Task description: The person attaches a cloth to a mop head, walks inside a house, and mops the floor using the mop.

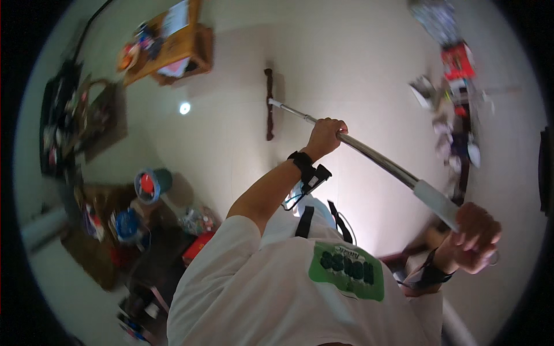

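Note:
Both hands grip the long metal handle (381,160) of a flat floor mop. My left hand (326,136) closes around the middle of the pole, and a black strap with a device sits on that wrist. My right hand (476,238) holds the white grip (435,203) at the pole's upper end. At the far end a white joint meets the narrow dark reddish-brown mop head (269,119), which lies on the pale floor.
A wooden table (173,47) with items stands at upper left. A blue-grey bucket (162,181) holding something red stands at left, near a filled plastic bag (199,220). Shoes (443,147) and a red bag (458,61) line the right side, beside a dustpan-like object (423,91).

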Action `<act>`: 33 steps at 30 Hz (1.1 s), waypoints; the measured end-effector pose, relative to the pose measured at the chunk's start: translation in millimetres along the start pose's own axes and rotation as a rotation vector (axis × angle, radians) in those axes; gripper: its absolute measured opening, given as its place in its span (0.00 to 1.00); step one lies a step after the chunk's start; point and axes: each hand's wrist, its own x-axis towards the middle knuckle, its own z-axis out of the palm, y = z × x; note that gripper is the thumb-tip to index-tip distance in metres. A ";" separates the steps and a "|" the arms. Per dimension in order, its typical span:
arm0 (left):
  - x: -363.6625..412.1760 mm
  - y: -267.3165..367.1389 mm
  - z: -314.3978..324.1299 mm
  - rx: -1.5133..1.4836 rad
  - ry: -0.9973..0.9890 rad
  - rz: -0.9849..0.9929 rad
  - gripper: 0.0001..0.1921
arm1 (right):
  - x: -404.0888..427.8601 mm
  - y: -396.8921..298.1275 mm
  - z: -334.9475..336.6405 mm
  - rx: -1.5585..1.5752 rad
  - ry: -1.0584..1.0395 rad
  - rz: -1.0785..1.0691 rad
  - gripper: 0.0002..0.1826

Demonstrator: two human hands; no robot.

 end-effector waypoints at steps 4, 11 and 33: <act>-17.8 56.4 45.7 -0.160 -0.102 0.161 0.02 | -44.6 -78.7 -18.5 -0.147 0.239 -0.099 0.14; -66.2 155.9 121.0 -0.546 -0.421 0.450 0.05 | -117.6 -137.0 -6.0 -0.604 0.199 -0.090 0.17; -27.5 105.9 49.2 -1.115 -0.416 -0.251 0.06 | -272.3 239.4 -126.9 -1.193 0.142 1.075 0.48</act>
